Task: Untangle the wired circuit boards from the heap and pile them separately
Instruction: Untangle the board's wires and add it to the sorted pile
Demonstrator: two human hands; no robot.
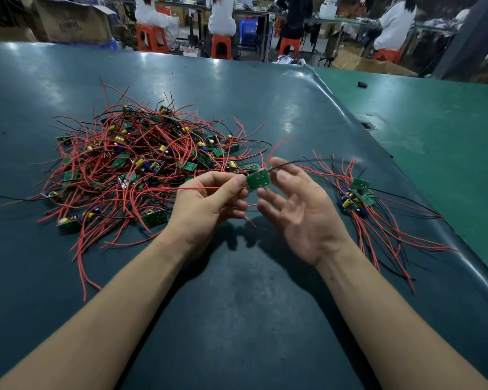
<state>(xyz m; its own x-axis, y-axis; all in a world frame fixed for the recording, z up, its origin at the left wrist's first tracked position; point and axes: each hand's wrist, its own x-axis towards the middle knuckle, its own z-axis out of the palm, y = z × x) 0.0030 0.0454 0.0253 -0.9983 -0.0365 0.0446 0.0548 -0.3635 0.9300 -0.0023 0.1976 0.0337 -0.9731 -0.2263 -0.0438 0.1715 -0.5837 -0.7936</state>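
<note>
A: Status on the sorting?

B: Left hand (209, 198) pinches one green circuit board (258, 180) between thumb and curled fingers, held up over the dark worktop (237, 291), solder side facing the camera. A red wire (197, 188) runs from it across the left fingers toward the heap. A black wire (293, 162) leaves its top right corner and arcs off to the right.

A: Right hand?

B: Right hand (302, 215) is palm up, fingers spread and loosely bent, just beside the board. Can't tell if the fingertips actually touch it. Not gripping anything.

A: Where's the heap?

B: Tangled heap (141, 161) sits on the worktop, left of centre, beyond the left hand. Lots of green boards with yellow and blue components, red leads everywhere, a few black ones.

A: And the sorted ones?

B: Small pile (357, 197) to the right of the right hand, near the worktop edge. A few boards stacked together, leads fanning out toward the near and far sides. Well apart from the heap.

A: Anything else around?

B: Green mat (434, 130) on the adjoining surface to the right. People seated on orange stools (221, 46) at benches in the back.
</note>
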